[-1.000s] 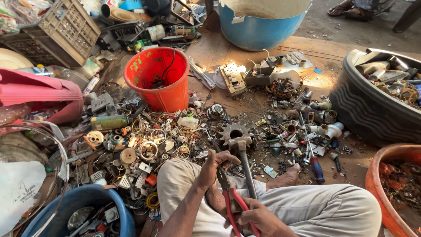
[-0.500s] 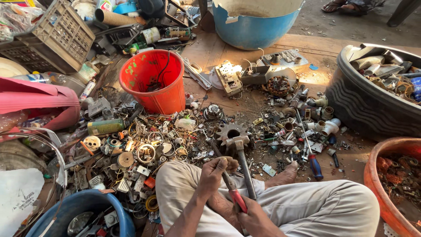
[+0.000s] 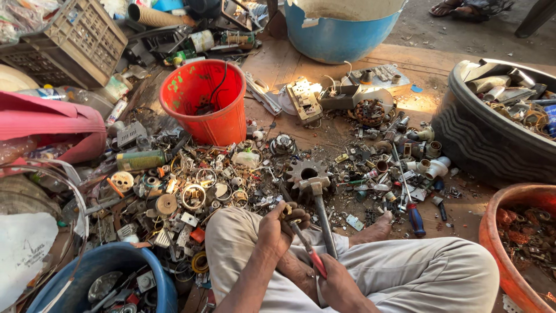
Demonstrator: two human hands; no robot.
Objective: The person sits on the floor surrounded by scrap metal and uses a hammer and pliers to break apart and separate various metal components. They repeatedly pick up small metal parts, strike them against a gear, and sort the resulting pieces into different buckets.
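Red-handled pliers (image 3: pixel 307 249) sit bottom centre of the head view, above the person's lap. Right hand (image 3: pixel 341 284) clenched on the handles. Left hand (image 3: pixel 278 229) fingers closed around a small metal piece (image 3: pixel 288 213) at the plier tips. Hammer (image 3: pixel 318 203) rests on a toothed gear (image 3: pixel 304 171) just above. Orange bucket (image 3: pixel 208 98) upper left.

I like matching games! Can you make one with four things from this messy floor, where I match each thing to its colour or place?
Things:
1. bucket
2. hammer
3. screwdriver
4. crate

Clues:
A. top left corner, tan
B. blue handle, lying right of the foot
C. orange-red, holds a black wire
D. head resting on a gear, in front of the hands

Pairs: 1-C, 2-D, 3-B, 4-A
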